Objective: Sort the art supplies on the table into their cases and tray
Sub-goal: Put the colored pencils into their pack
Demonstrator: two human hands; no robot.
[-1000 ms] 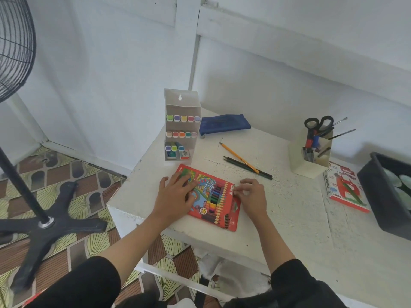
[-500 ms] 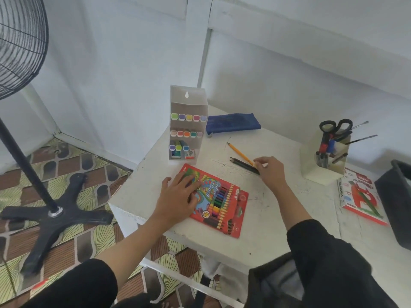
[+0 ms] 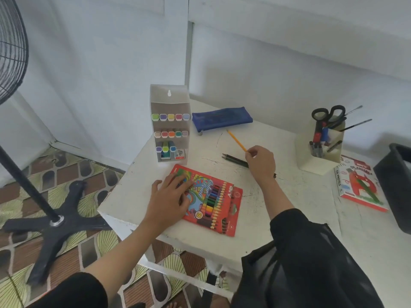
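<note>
While leaning over a white table (image 3: 289, 196), lays the left hand (image 3: 169, 194) flat on a red pencil box (image 3: 213, 203), fingers straight and spread across its printed half, gripping nothing. Leaves the window half of that pencil box bare, a row of coloured pencils showing through. Sets it close to the table's front edge, slanted, well apart from the other loose things.

Pinches the near end of a yellow pencil (image 3: 236, 141) between the thumb and curled fingers of the right hand (image 3: 260, 162), further back on the table. Aims the pencil's far end toward a blue pouch (image 3: 221, 118) lying flat by the wall. Cannot tell whether the yellow pencil touches the surface or hangs just off it. Covers with the same hand the near ends of two dark pencils (image 3: 233, 158), lying side by side just beside the yellow one, sharpened tips poking out to the left.

Has an upright clear marker case (image 3: 170, 123) at the back left corner, three rows of coloured caps facing forward, just behind the pencil box. Has a cream holder (image 3: 320, 150) off to the right, with black-handled scissors (image 3: 328, 113), brushes and pens standing in it. Has a pastel box (image 3: 360, 185) flat just beside the holder, and a black bin (image 3: 395, 185) at the far right, partly cut off. Wears black sleeves (image 3: 311, 263). Stands near a fan (image 3: 13, 47) on a patterned tile floor.
</note>
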